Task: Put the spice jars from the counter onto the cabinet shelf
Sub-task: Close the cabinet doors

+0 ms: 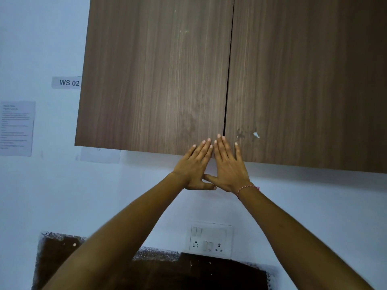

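Observation:
A brown wood-grain wall cabinet fills the upper view, its left door [155,76] and right door [303,80] both closed with a thin dark gap between them. My left hand [193,166] lies flat, fingers spread, against the lower corner of the left door. My right hand [228,164], a red-and-white thread at the wrist, lies flat beside it at the gap and the right door's lower corner. The thumbs touch below the cabinet's bottom edge. Neither hand holds anything. No spice jars, shelf or counter are in view.
A white wall surrounds the cabinet. A "WS 02" label [66,82] and a printed sheet [16,128] hang at left. A white switch-and-socket plate [210,240] sits below the hands. A dark brown panel [188,273] with rough edges lies along the bottom.

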